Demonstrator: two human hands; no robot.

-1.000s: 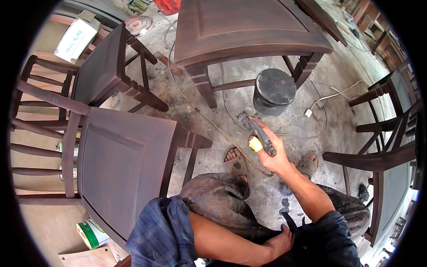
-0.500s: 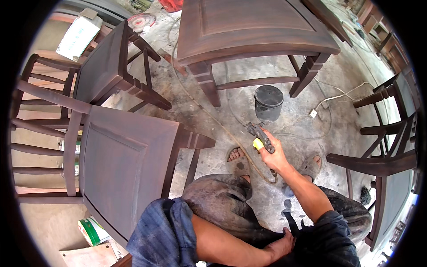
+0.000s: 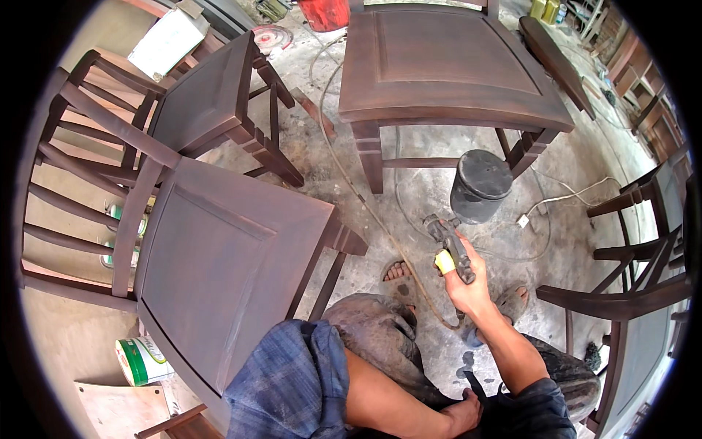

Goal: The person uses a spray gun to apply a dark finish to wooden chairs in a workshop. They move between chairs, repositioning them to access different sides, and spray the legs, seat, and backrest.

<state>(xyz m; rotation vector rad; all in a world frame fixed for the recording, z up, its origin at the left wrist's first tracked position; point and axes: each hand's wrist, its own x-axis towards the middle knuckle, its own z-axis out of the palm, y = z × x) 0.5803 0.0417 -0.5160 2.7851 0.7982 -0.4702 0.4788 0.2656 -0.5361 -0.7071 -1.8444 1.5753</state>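
Observation:
My right hand (image 3: 469, 282) grips a dark, stained spray gun (image 3: 452, 249) by its handle, above the floor and in front of my feet. A bright yellow wrap circles one of its fingers. A thin brown hose (image 3: 358, 194) runs across the floor and curves up toward the lower end of the grip. The gun's head points toward a black bucket (image 3: 479, 186). My left hand (image 3: 462, 413) lies low in my lap against dark cloth; its fingers are mostly hidden. Close to my left arm stands a dark brown wooden chair (image 3: 234, 241) with a panelled seat.
Another brown chair (image 3: 457, 51) stands ahead, a third (image 3: 205, 99) at far left, and one more (image 3: 621, 300) at right. A white cable with a socket (image 3: 523, 221) trails over the concrete. A green and white tub (image 3: 139, 361) lies lower left; a red bucket (image 3: 324, 13) stands far back.
The view has shifted, so the chairs and bucket appear farther right or lower. My right hand keeps hold of the spray gun, its head still toward the bucket. The left hand stays in my lap.

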